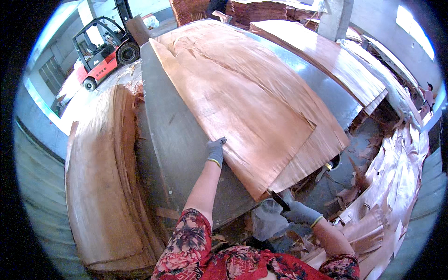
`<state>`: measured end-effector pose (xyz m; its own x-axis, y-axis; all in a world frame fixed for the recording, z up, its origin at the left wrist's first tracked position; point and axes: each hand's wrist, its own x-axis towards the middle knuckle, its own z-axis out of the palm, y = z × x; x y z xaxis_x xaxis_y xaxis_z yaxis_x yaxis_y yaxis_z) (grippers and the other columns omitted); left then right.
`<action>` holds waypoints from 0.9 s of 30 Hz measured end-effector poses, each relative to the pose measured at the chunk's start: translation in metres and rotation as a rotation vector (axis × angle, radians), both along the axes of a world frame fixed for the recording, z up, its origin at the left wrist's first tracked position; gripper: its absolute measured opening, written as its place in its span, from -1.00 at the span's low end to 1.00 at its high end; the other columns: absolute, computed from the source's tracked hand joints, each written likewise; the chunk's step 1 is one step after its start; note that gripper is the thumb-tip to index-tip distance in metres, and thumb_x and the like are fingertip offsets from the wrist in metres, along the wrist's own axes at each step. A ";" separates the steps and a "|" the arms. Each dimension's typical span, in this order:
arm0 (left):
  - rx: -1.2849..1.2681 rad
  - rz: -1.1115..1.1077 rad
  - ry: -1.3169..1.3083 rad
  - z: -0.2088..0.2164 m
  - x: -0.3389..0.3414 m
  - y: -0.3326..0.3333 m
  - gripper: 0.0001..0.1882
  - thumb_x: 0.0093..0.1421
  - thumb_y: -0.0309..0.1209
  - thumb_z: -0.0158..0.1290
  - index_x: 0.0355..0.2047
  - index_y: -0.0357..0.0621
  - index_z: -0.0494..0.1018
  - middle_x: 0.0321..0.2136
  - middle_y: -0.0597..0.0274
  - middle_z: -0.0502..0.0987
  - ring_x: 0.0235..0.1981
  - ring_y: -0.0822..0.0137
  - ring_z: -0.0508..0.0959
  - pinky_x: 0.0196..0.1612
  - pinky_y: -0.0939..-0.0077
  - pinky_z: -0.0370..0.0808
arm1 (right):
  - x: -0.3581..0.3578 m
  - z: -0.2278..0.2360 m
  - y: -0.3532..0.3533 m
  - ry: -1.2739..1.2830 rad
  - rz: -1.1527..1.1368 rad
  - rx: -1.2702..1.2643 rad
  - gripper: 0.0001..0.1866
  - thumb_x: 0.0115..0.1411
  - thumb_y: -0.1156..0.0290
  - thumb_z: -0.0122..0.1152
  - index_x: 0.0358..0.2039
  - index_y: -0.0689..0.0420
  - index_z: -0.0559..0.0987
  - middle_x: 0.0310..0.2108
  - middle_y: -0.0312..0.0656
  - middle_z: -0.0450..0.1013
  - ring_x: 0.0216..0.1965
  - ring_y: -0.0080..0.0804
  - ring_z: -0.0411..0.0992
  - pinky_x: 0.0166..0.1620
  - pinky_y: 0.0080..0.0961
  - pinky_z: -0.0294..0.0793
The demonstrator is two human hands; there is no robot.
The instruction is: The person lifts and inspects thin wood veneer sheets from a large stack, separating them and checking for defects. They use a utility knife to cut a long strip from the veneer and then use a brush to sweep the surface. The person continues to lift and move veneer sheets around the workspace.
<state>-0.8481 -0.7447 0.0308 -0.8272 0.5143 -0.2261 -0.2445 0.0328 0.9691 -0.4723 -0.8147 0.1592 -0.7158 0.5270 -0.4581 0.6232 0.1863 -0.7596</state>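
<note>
Large sheets of thin reddish-brown wood veneer (pixel 252 126) lie overlapping across a metal-topped table (pixel 172 135). My left hand (pixel 215 151), in a grey glove, is closed at the left edge of the upper sheet, its fingertips at the sheet's border. At the near corner of the sheets, my right hand (pixel 301 213), also gloved in grey, is wrapped around a dark, narrow knife-like tool (pixel 279 200). The tool's far end meets the veneer's near edge; its exact blade shape cannot be made out.
A tall stack of veneer (pixel 100 177) stands at left. Pale stacked sheets (pixel 322 56) lie at the far right, with torn veneer scraps (pixel 387 196) nearer. A translucent plastic bag (pixel 268 219) hangs below the near edge. Behind are a red forklift (pixel 102 58) and another person (pixel 428 98).
</note>
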 end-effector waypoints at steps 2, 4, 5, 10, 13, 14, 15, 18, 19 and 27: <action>0.052 -0.054 -0.087 0.002 0.012 0.006 -0.52 -0.15 -0.34 0.23 -0.30 -0.48 0.41 -0.36 -0.03 0.49 -0.44 0.20 0.48 -0.32 0.40 0.42 | 0.014 -0.031 0.007 0.005 -0.057 0.158 -0.73 -0.01 0.24 0.14 -0.42 0.21 0.48 -0.69 -0.11 0.39 -0.62 -0.40 0.37 -0.50 -0.43 0.36; 0.046 -0.096 -0.080 -0.002 0.033 -0.004 -0.49 -0.14 -0.29 0.23 -0.27 -0.48 0.40 -0.34 -0.01 0.48 -0.43 0.19 0.48 -0.32 0.39 0.43 | 0.027 -0.053 0.012 0.023 -0.122 0.201 -0.73 0.00 0.25 0.13 -0.42 0.21 0.48 -0.69 -0.15 0.38 -0.63 -0.45 0.35 -0.52 -0.47 0.34; 0.037 -0.130 -0.080 0.001 0.046 -0.011 -0.47 -0.13 -0.27 0.24 -0.26 -0.48 0.40 -0.33 0.00 0.48 -0.43 0.19 0.48 -0.32 0.39 0.43 | 0.031 -0.053 0.016 0.031 -0.169 0.171 -0.74 0.00 0.26 0.13 -0.41 0.21 0.48 -0.69 -0.17 0.38 -0.63 -0.47 0.34 -0.53 -0.49 0.34; -0.096 -0.202 -0.237 0.028 0.093 -0.042 -0.45 -0.14 -0.28 0.26 -0.21 -0.43 0.39 -0.31 0.09 0.48 -0.32 0.23 0.47 -0.20 0.44 0.42 | 0.026 -0.063 0.027 0.087 -0.272 0.042 -0.68 0.00 0.33 0.13 -0.22 0.17 0.43 -0.55 0.03 0.42 -0.48 -0.20 0.45 -0.38 -0.35 0.39; -0.028 -0.255 -0.250 0.020 0.107 -0.035 -0.50 -0.12 -0.33 0.23 -0.22 -0.43 0.39 -0.31 0.09 0.48 -0.35 0.21 0.47 -0.22 0.40 0.44 | 0.012 -0.093 0.038 0.219 -0.362 -0.025 -0.73 0.01 0.31 0.13 -0.30 0.21 0.47 -0.58 -0.10 0.43 -0.55 -0.36 0.40 -0.44 -0.42 0.37; 0.000 -0.265 -0.268 0.022 0.115 -0.034 -0.52 -0.12 -0.35 0.22 -0.22 -0.42 0.39 -0.31 0.10 0.47 -0.34 0.21 0.47 -0.21 0.40 0.43 | 0.006 -0.094 0.036 0.293 -0.423 -0.147 -0.73 0.02 0.31 0.13 -0.32 0.22 0.48 -0.59 -0.16 0.43 -0.56 -0.42 0.38 -0.46 -0.44 0.35; 0.028 -0.277 -0.286 0.024 0.120 -0.032 -0.53 -0.12 -0.38 0.21 -0.23 -0.42 0.39 -0.31 0.10 0.47 -0.34 0.21 0.47 -0.20 0.40 0.43 | 0.002 -0.093 0.036 0.371 -0.488 -0.268 -0.74 0.02 0.30 0.13 -0.35 0.24 0.49 -0.60 -0.22 0.43 -0.57 -0.47 0.36 -0.47 -0.47 0.34; 0.053 -0.252 -0.368 0.017 0.123 -0.037 -0.62 -0.09 -0.47 0.17 -0.25 -0.40 0.41 -0.32 0.09 0.47 -0.33 0.22 0.47 -0.21 0.39 0.44 | 0.004 -0.104 0.033 0.371 -0.562 -0.170 -0.80 0.07 0.38 0.06 -0.37 0.24 0.50 -0.61 -0.36 0.38 -0.57 -0.60 0.30 -0.49 -0.58 0.32; 0.053 -0.220 -0.392 0.010 0.113 -0.043 -0.66 -0.08 -0.50 0.15 -0.26 -0.40 0.41 -0.33 0.09 0.47 -0.33 0.22 0.47 -0.22 0.39 0.44 | 0.003 -0.079 0.027 0.388 -0.644 -0.190 -0.84 0.09 0.42 0.04 -0.38 0.22 0.51 -0.59 -0.35 0.39 -0.55 -0.60 0.31 -0.47 -0.60 0.32; 0.194 -0.277 -0.545 -0.003 0.120 -0.043 -0.58 -0.06 -0.51 0.12 -0.15 -0.38 0.33 -0.26 0.10 0.43 -0.24 0.20 0.44 -0.10 0.34 0.41 | 0.077 -0.116 0.097 0.456 -1.539 -0.270 -0.83 0.10 0.25 0.06 -0.50 0.06 0.45 -0.68 -0.34 0.32 -0.71 -0.51 0.25 -0.63 -0.51 0.21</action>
<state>-0.7278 -0.7882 0.0273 -0.4501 0.7666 -0.4580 -0.7116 0.0019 0.7026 -0.3950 -0.7176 0.0433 0.2876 0.7768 -0.5603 -0.1893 -0.5273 -0.8283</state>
